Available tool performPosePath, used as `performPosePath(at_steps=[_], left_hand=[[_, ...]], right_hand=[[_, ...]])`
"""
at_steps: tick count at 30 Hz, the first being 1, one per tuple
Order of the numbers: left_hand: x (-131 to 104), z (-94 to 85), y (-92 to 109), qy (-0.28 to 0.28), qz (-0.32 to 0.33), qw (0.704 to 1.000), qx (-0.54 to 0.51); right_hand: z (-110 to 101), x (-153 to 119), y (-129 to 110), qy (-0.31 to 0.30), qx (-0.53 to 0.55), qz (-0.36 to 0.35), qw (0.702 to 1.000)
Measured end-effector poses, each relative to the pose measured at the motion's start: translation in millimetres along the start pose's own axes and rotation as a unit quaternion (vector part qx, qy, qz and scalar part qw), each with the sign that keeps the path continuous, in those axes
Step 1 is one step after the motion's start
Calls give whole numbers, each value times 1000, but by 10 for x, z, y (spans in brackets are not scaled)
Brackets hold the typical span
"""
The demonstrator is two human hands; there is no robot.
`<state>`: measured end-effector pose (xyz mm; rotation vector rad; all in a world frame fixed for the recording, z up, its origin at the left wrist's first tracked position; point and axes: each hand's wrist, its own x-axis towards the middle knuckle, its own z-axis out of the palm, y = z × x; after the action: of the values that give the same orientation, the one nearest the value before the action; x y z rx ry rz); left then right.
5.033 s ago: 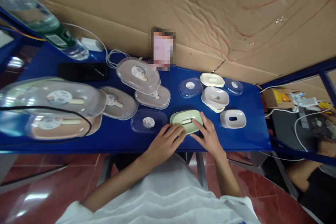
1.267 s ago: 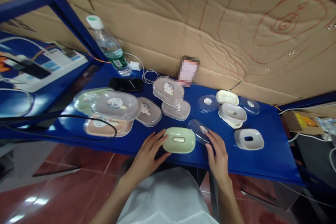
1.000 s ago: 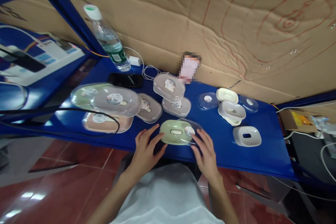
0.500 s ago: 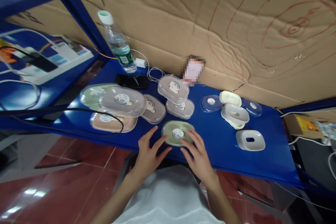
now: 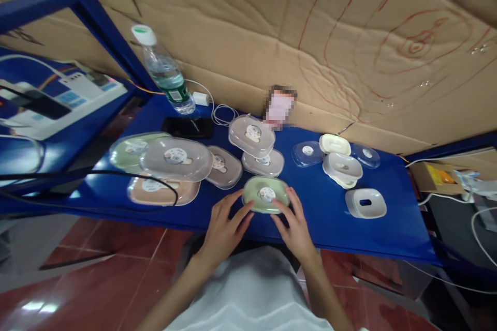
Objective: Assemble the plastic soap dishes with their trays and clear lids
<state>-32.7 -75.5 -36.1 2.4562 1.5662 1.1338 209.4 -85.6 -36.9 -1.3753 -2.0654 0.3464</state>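
Note:
A green oval soap box (image 5: 259,186) with a clear lid and a round label lies near the front edge of the blue table. Around its left end are the fingers of my left hand (image 5: 227,225), the tips at its edge. The fingers of my right hand (image 5: 293,225) curve around the right end, some tips over the lid. Together my hands hold the box from both sides. Just behind it, a grey lidded soap box (image 5: 275,164) lies partly under another grey lidded box (image 5: 243,133).
More lidded boxes, including a peach one (image 5: 135,192), are piled at the left. Clear lids (image 5: 306,154), cream and grey trays (image 5: 337,145) and a grey slotted base (image 5: 373,209) lie right. A water bottle (image 5: 174,85), phone (image 5: 182,126) and cardboard wall stand behind. A black cable crosses the left.
My left hand has closed in on the left end of the green box, and my right hand has settled around its right end. The view has shifted slightly.

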Motion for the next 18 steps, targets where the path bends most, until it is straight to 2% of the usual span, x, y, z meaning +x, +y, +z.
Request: performPosePath(at_steps=[5, 10, 15, 18], left_hand=[[39, 4, 20, 15, -5, 1000, -12], [3, -34, -19, 48, -18, 998, 27], [-48, -108, 41, 48, 61, 996, -41], [-45, -113, 150, 45, 94, 990, -91]], right_hand=[[7, -12, 15, -3, -18, -17, 1000], [63, 57, -117, -22, -29, -16, 999], [-26, 110, -215, -85, -96, -18, 992], [-233, 278, -38, -79, -114, -17, 990]])
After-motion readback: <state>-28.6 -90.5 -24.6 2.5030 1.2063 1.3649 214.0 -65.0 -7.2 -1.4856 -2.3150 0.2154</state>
